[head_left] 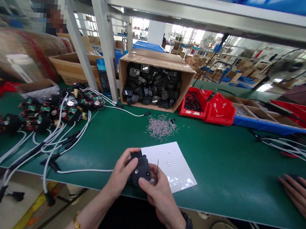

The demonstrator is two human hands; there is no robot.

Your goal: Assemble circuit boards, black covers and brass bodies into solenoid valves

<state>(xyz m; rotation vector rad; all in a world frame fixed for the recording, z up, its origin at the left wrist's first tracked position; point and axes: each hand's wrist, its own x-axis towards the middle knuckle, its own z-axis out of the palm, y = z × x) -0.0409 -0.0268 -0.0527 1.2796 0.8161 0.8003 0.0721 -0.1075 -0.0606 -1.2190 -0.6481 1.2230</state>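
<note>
A black plastic housing with a small shiny round spot on its face is held between both hands over the front of the bench. My left hand is closed around its left side, thumb on top. My right hand presses its thumb on the lower right of the housing; a thin pointed metal tool, seemingly tweezers, also sticks up from its fingers. Behind it lies a white sheet with small shiny discs on it. A white cable reaches toward my left hand; its end is hidden.
A pile of small metal screws lies beyond the sheet. Behind stands a cardboard box of black housings, with red bins on the right. Wired assemblies crowd the left. Other people's hands rest at both edges.
</note>
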